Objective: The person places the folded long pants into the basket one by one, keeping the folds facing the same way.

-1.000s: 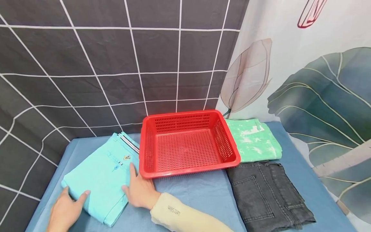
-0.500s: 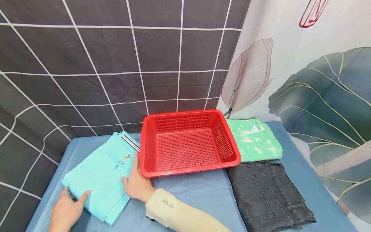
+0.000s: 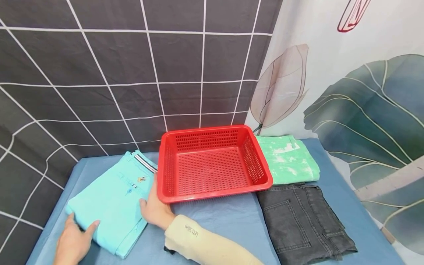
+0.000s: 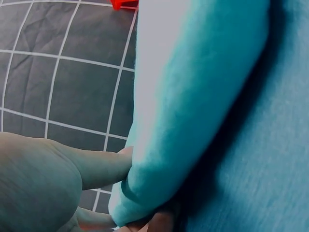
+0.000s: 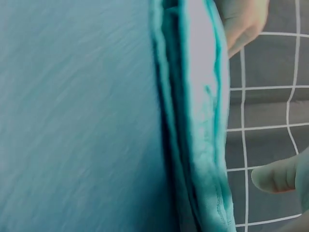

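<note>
Folded light blue pants [image 3: 110, 202] lie on the left of the blue bedsheet, with a striped band at the far corner and a small embroidered motif. At their near left corner my left hand [image 3: 74, 237] holds the fold, thumb above and fingers partly hidden beneath, as the left wrist view shows on the pants [image 4: 193, 96]. My right hand [image 3: 154, 208] lies along the right edge of the pants, beside the red basket. Its fingertips are hidden near the basket's rim. In the right wrist view its thumb [image 5: 275, 176] stands apart from the cloth.
The red plastic basket [image 3: 215, 195] stands at the back middle, nothing in it. To its right lies a folded green and white cloth item [image 3: 291, 160], with folded black jeans [image 3: 301, 221] in front. A dark checked curtain [image 3: 132, 59] hangs behind the sheet [image 3: 212, 219].
My right hand has slid a little away from me along the edge of the pants, towards the striped band. My left hand keeps its place at the corner.
</note>
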### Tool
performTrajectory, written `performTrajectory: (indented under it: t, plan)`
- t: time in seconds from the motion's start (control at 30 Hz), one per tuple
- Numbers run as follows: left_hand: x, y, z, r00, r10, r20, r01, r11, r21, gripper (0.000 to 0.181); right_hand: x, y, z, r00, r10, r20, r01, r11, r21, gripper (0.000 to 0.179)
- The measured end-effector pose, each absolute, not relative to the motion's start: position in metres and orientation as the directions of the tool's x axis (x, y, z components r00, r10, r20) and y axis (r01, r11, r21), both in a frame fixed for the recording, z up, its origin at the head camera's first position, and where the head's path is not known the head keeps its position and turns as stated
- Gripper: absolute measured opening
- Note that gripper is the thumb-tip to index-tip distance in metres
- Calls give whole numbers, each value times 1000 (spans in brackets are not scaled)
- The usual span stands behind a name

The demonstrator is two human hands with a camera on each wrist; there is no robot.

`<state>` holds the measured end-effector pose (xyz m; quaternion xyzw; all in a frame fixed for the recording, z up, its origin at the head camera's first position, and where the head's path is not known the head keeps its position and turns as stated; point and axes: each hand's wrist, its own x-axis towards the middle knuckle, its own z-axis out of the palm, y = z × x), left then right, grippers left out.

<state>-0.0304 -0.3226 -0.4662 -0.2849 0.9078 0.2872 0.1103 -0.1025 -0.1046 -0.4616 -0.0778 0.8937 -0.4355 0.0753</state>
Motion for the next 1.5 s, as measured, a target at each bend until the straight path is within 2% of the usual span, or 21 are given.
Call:
performTrajectory:
  t: [0.17, 0.5, 0.77, 1.03, 1.23, 1.5]
  plan:
    - [-31, -324, -465, -824, -452, -341, -566, 683, 462, 93, -103, -105, -459, -983, -162, -84, -18, 543, -839, 86]
    - [-33, -319, -462, -810, -493, -319, -587, 670, 455, 84, -108, -105, -466, -974, -174, -143, 15, 582, -813, 94]
    - [-31, -327, -465, -804, -501, -321, -595, 666, 451, 83, -112, -101, -471, -971, -199, -131, -28, 640, -768, 94]
    - [-25, -338, -466, -795, -529, -297, -605, 668, 432, 83, -108, -98, -471, -960, -253, -116, -74, 635, -769, 95]
    - [-23, -345, -466, -762, -557, -330, -647, 638, 418, 86, -108, -100, -474, -965, -237, -109, -58, 604, -795, 88]
    - [-16, -346, -459, -739, -604, -299, -667, 591, 454, 85, -105, -103, -469, -962, -232, -146, -23, 599, -801, 71]
